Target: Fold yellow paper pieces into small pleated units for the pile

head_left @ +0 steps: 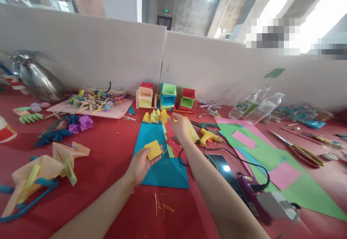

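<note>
My left hand (141,163) is closed on a square of yellow paper (153,150), held over a blue paper sheet (165,175). Farther forward, my right hand (180,126) reaches beside a row of folded yellow paper pieces (155,116). Its fingers look apart and slightly curled, with the tips close to the rightmost piece; whether they touch it is hard to see. Yellow paper (193,128) lies partly hidden behind the right wrist. Past the row stand small stacks of folded paper boxes in pink, blue-green (168,96) and red-green.
A yellow glue gun (208,137), a phone (226,174) and a purple power strip (252,199) with cables lie right of my right arm. Scissors (300,150) rest beyond green paper (260,159). Plastic bottles (264,109) and a steel jug (40,76) stand by the white partition.
</note>
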{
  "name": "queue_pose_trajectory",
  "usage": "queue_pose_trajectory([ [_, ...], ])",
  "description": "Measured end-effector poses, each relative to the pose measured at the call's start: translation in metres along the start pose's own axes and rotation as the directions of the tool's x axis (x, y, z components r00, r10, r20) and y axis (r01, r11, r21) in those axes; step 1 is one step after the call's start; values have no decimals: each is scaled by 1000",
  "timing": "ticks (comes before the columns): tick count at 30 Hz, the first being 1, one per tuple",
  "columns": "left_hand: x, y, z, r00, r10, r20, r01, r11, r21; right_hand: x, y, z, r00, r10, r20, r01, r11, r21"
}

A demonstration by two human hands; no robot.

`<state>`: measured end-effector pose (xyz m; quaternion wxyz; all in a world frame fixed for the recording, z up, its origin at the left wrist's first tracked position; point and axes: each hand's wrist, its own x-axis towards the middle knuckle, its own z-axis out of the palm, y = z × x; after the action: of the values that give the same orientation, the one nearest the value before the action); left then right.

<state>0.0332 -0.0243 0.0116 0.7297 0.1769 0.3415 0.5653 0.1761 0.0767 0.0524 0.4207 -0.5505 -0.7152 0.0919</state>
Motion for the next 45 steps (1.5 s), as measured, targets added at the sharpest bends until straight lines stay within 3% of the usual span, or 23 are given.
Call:
queue_pose_trajectory([
  [3, 0, -1, 0, 1000, 2, -4, -2, 999, 47, 26, 12, 14, 997, 74, 31, -73, 997, -37],
  [6, 2, 3, -3, 1000, -4, 9, 4, 999, 36, 30, 11, 18, 993, 98, 60, -94, 993, -68],
  [9, 7, 7, -7, 1000, -11, 10, 11, 999, -47, 9, -4, 9, 997, 56, 51, -50, 994, -101],
  [12, 10, 6, -8, 1000, 9, 19, -7, 990, -140, -34, -24, 3, 996, -50, 77, 58, 992, -116],
  [15, 7, 3, -5, 998, 31, 62, -18, 981, -194, -79, -37, 7, 933, -325, 154, 350, 920, -178],
  [17, 3, 1, -2, 994, 31, 109, -9, 981, -196, -99, -41, 11, 913, -376, 157, 402, 893, -201],
  [25, -6, 2, 1, 985, 71, 155, -41, 981, -190, -105, -47, 11, 913, -400, 81, 407, 906, -117],
  [31, -10, 3, 3, 974, 101, 201, -78, 990, -116, -111, -47, 12, 876, -466, 125, 479, 871, -111],
  [35, -8, 6, 1, 975, 65, 212, -48, 995, -82, -109, -47, 8, 878, -465, 112, 470, 883, -16],
  [37, -6, 8, -1, 973, 58, 222, -38, 995, -91, -106, -47, 2, 899, -436, 35, 431, 896, 106],
  [41, -4, 9, -4, 954, 110, 278, -90, 992, -84, -98, -42, -8, 980, -178, -93, 196, 950, 244],
  [45, -5, 6, -4, 937, 103, 334, -102, 995, -21, -96, -40, -11, 1000, -20, -9, 22, 940, 339],
])
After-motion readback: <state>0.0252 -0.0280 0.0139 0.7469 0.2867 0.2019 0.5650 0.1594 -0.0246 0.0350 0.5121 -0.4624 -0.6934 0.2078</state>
